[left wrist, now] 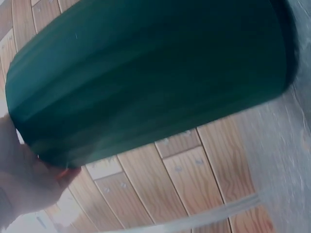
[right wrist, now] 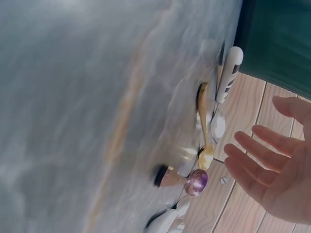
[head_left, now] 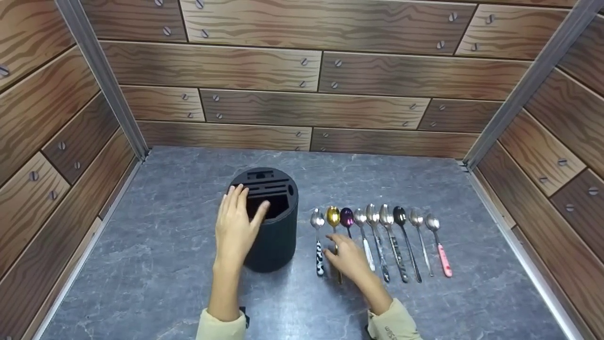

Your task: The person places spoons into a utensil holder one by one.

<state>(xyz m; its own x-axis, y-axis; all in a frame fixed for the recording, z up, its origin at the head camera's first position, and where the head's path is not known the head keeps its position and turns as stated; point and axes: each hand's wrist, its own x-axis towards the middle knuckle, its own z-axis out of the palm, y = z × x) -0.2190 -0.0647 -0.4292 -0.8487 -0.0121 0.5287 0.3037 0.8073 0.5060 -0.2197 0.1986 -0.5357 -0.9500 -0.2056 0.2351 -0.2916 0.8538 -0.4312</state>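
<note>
A dark cylindrical knife and utensil holder (head_left: 271, 241), with slots and a wide opening in its top, stands on the grey table. My left hand (head_left: 236, 226) rests over its near left rim, fingers extended and thumb spread over the opening. In the left wrist view that hand (left wrist: 29, 179) is at the top edge of the holder (left wrist: 150, 82). My right hand (head_left: 349, 257) hovers over the gold spoon (head_left: 333, 217), fingers spread and holding nothing. Beside it lie a spoon with a black-and-white handle (head_left: 320, 259) and a purple spoon (head_left: 347, 217).
Further right the row goes on with a white-handled spoon (head_left: 368, 255), several spoons with patterned handles, a black spoon (head_left: 400, 216), a plain silver spoon (head_left: 416, 217) and a pink-handled spoon (head_left: 444, 262). Wood-patterned walls (head_left: 302, 108) enclose the table's back and sides.
</note>
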